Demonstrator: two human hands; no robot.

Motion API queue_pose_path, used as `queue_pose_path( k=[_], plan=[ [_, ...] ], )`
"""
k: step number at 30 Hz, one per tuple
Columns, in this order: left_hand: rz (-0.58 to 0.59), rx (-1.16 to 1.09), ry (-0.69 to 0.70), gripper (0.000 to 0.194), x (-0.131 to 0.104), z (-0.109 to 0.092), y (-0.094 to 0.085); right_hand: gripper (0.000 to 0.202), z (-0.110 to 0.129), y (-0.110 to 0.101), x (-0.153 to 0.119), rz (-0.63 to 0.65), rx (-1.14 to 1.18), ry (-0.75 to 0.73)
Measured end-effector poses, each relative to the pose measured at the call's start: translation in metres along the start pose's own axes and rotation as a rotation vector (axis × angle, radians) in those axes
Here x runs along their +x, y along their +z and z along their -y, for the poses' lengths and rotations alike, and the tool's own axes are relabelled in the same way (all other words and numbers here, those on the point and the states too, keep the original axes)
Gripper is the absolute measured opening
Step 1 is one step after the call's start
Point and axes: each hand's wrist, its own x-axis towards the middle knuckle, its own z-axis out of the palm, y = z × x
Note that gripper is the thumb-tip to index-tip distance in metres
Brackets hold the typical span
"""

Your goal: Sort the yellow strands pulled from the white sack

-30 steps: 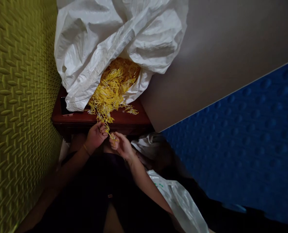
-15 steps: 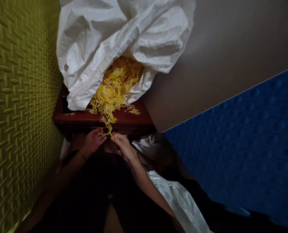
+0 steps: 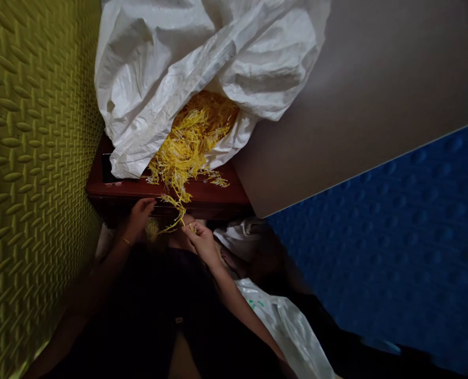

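Note:
Yellow strands with pale tips spill in a tangled heap (image 3: pixel 182 152) from the mouth of a white woven sack (image 3: pixel 135 79). A thin yellow strand (image 3: pixel 181 210) trails from the heap over the front edge of the red-brown surface. My right hand (image 3: pixel 202 242) pinches its lower end between thumb and fingers. My left hand (image 3: pixel 140 213) is left of the strand, apart from it, at the front edge; its fingers are pressed together, and anything between them is too small to see. A blurred yellowish bunch (image 3: pixel 152 229) shows just below it.
The sack rests on a red-brown box-like stand (image 3: pixel 218 197), with a dark phone-like object (image 3: pixel 110 169) at its left. A yellow textured wall (image 3: pixel 32 158) rises on the left. To the right are a grey-brown panel (image 3: pixel 336 105), a blue textured surface (image 3: pixel 395 237) and a white plastic bag (image 3: pixel 285 321).
My left hand has moved left and slightly up, away from the strand, and its fingers have come together. My right hand has shifted slightly down, still pinching the strand.

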Motion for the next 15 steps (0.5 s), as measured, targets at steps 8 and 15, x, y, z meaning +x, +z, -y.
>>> queue_pose_path(
  k=[8,15],
  plan=[
    [0.440,-0.300,-0.270,0.035,-0.010,-0.002,0.031,0.034,-0.002,0.003,-0.004,0.085,0.162,0.186],
    [0.416,-0.430,-0.299,0.029,-0.012,-0.004,0.039,0.033,-0.001,0.002,-0.001,0.051,0.142,0.146]
  ],
)
